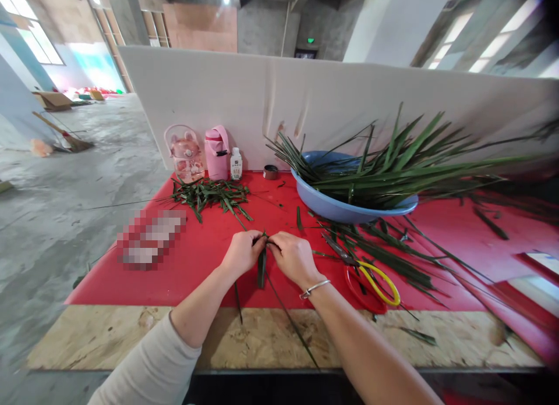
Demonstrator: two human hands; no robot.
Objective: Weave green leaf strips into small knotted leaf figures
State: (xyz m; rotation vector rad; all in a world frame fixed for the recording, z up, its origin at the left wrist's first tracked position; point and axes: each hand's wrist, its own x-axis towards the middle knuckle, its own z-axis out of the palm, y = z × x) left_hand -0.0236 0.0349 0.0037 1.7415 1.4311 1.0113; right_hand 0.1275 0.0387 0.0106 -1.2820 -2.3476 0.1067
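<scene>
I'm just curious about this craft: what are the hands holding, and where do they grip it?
Both the left hand and right hand pinch a green leaf strip at its top end, fingertips meeting there; the rest hangs down toward the table edge.

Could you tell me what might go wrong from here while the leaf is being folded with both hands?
The scissors lie right beside the right hand, so a sideways move could catch them. The leaf, pinched between the left hand and the right, could split at the fold. Its long thin ends trail toward the table edge, where a forearm might snag them.
</scene>
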